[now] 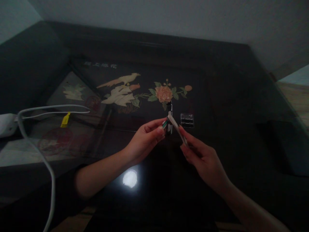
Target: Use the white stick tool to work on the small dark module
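Note:
My left hand (151, 135) pinches a small piece with a green and white edge (165, 124) between thumb and fingers. My right hand (205, 158) grips the lower end of a slim, pale, flat bar (177, 129), which tilts up to the left. The bar's upper end meets or overlaps the small piece; whether they are joined I cannot tell. Just behind them is a narrow dark object with bright edges (170, 108), partly hidden by the bar and fingers. A small clear case with dark compartments (187, 120) lies right of the bar.
The dark glossy table (154, 199) carries a bird-and-flower picture (164, 93). At left are a white charger (8, 125), a looping white cable (43, 154) and a yellow tag (65, 120). A dark flat object (289, 148) lies at right. A wall (169, 19) stands behind.

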A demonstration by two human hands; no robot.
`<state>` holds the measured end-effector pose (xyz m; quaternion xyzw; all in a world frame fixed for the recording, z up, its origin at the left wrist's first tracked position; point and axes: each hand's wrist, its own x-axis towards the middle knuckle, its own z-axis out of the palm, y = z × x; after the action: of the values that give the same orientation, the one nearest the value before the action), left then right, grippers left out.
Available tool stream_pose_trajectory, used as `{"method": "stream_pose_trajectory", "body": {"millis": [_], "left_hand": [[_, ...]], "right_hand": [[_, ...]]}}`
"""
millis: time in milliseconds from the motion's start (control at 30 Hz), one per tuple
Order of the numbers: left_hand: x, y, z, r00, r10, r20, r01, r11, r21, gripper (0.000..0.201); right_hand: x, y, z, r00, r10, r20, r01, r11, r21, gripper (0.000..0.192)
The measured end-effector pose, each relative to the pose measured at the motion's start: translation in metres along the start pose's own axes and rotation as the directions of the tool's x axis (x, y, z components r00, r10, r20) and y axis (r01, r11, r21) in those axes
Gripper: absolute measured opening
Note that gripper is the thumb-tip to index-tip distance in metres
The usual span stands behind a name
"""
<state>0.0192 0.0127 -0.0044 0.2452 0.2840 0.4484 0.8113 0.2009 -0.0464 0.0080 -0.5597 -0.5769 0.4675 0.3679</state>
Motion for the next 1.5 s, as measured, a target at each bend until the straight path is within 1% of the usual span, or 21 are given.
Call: {"method": "stream_pose_trajectory", "body": {"millis": [100,200,300,467,600,767,867,1000,1100,1233,1367,1433,1500], "left_hand": [[0.0001,-0.0007,-0.0004,1.0,0.007,0.013,-0.007,1.0,-0.003,0.037],[-0.0004,0.0001,0.0006,1.0,0.009,0.013,-0.009,1.0,0.005,0.042],[-0.0005,0.0014,0.0017,1.0,0.008,0.014,-0.008,1.0,0.01,0.045],[0.0,0.0022,0.001,1.0,0.008,0.02,-0.008,1.0,-0.005,0.04],[-0.0001,0.0017,-0.0003,1.0,0.012,0.026,-0.012,1.0,-0.001,0.038],[-0.0002,0.001,0.0005,1.0,0.006,0.017,-0.006,1.0,-0.005,0.042],[-0.0002,0.0005,0.0006,1.0,-0.002,0.009,0.002,1.0,-0.008,0.043],[0.0001,-0.0003,0.0,1.0,0.003,0.016,-0.003,1.0,-0.01,0.038],[0.0003,-0.0002,0.0003,1.0,0.011,0.02,-0.011,1.0,-0.009,0.038],[-0.0001,0.001,0.0007,1.0,0.012,0.015,-0.012,1.0,-0.012,0.045],[-0.0002,0.0008,-0.0011,0.999,0.015,0.035,-0.014,1.0,-0.003,0.043],[0.0001,0.0001,-0.0021,0.999,0.016,0.047,-0.016,1.0,-0.002,0.04],[0.0004,-0.0005,-0.0025,0.999,0.016,0.049,-0.016,1.0,-0.002,0.038]], "right_hand": [[-0.0006,-0.0002,0.0002,1.0,-0.001,-0.007,0.001,1.0,0.002,0.045],[-0.0028,-0.0007,0.001,1.0,-0.014,0.001,0.014,1.0,0.006,0.045],[-0.0048,-0.0012,0.0019,0.998,-0.048,0.033,0.048,0.999,0.019,0.043],[-0.0066,-0.0026,0.0031,0.99,-0.103,0.095,0.098,0.994,0.054,0.045],[-0.0067,-0.0031,0.003,0.99,-0.083,0.114,0.074,0.994,0.084,0.046],[-0.0041,-0.0015,0.0013,0.998,-0.029,0.057,0.026,0.998,0.049,0.044],[-0.0019,-0.0003,0.0004,1.0,-0.023,0.017,0.022,0.999,0.028,0.045],[-0.0004,-0.0002,0.0004,1.0,-0.027,-0.014,0.027,1.0,-0.004,0.045],[-0.0003,0.0005,0.0008,0.997,-0.075,-0.024,0.074,0.996,-0.052,0.046],[-0.0005,0.0017,0.0009,0.983,-0.182,0.014,0.182,0.977,-0.107,0.047],[-0.0028,-0.002,0.0021,0.974,-0.22,0.057,0.223,0.973,-0.05,0.05],[-0.0047,-0.0048,0.0029,0.974,-0.21,0.079,0.211,0.977,-0.001,0.052],[-0.006,-0.0066,0.0034,0.98,-0.173,0.094,0.169,0.984,0.046,0.052]]}}
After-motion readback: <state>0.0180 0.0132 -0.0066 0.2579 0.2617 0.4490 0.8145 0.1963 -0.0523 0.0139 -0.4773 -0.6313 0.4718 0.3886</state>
